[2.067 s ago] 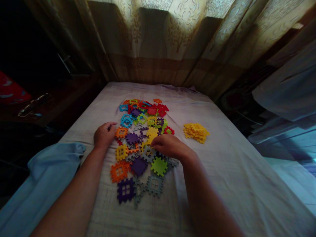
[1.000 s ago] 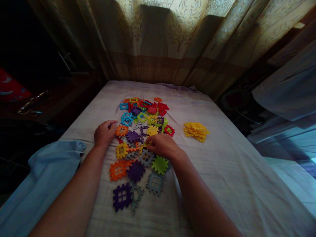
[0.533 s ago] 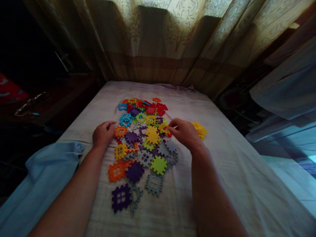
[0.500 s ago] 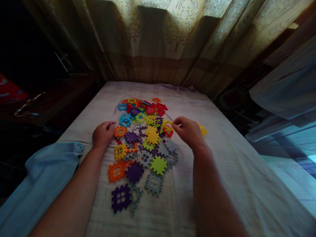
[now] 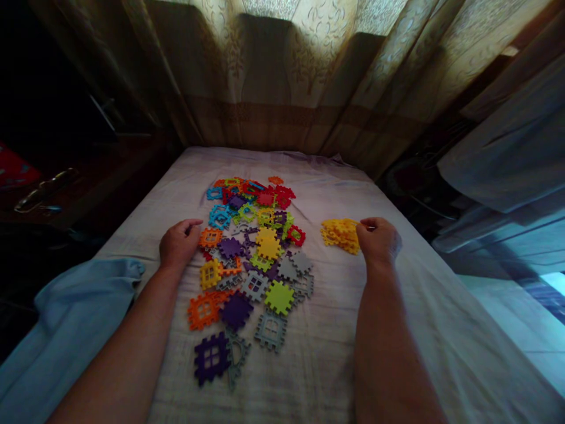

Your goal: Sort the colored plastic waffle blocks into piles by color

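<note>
Touching the right edge of the yellow pile (image 5: 339, 234), your right hand (image 5: 378, 240) has its fingers tightly curled; whether they grip a piece, you cannot tell. Your left hand (image 5: 179, 244), loosely half-curled, seems to hold nothing just beside the orange piece (image 5: 210, 237). Yellow pieces look light, stiff, slightly slippery: pinch their toothed edges. They lie on the sheet (image 5: 329, 330), with no container showing.

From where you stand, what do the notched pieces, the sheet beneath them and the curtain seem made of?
Notched pieces: probably plastic, smooth and matte; evenly coloured, with regular teeth.
Sheet: likely woven cotton or blend, dull and wrinkled.
Curtain: patterned fabric hanging in soft folds; fibre and sheen unclear.
</note>
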Demonstrator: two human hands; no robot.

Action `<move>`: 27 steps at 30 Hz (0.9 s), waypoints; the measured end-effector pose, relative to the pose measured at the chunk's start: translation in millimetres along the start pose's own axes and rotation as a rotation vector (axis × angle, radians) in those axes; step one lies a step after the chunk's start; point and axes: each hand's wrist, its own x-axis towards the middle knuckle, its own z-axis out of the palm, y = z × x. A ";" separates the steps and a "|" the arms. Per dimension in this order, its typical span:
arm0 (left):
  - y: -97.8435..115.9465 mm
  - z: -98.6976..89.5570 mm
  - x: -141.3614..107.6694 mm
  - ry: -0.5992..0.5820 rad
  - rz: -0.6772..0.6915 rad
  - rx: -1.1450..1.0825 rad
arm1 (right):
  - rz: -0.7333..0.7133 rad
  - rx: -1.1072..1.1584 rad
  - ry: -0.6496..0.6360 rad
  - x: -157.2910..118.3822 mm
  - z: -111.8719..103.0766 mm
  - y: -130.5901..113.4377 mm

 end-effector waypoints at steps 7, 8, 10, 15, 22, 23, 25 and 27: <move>-1.2 0.5 1.0 0.004 0.015 -0.008 | 0.000 -0.101 -0.102 -3.4 -5.0 -4.7; -0.9 0.3 0.9 0.008 0.015 -0.009 | -0.008 -0.101 -0.098 -4.7 -6.8 -8.1; -0.2 -0.2 0.6 0.013 0.015 -0.014 | -0.052 -0.074 -0.079 -8.6 -9.8 -17.5; 1.7 -1.1 -0.6 0.002 -0.002 -0.014 | -0.253 -0.005 -0.199 -30.3 -10.9 -54.9; 1.2 0.1 -0.6 0.004 -0.001 -0.013 | -0.578 -0.067 -0.602 -74.5 -7.6 -98.9; 1.1 0.0 -0.6 0.004 0.000 -0.012 | -0.642 -0.075 -0.641 -79.1 -7.1 -101.6; 1.0 -0.4 -0.6 0.005 0.003 -0.010 | -0.750 -0.088 -0.709 -86.6 -6.1 -105.1; 0.9 -0.6 -0.7 0.006 0.005 -0.009 | -0.824 -0.107 -0.750 -92.3 -5.1 -107.3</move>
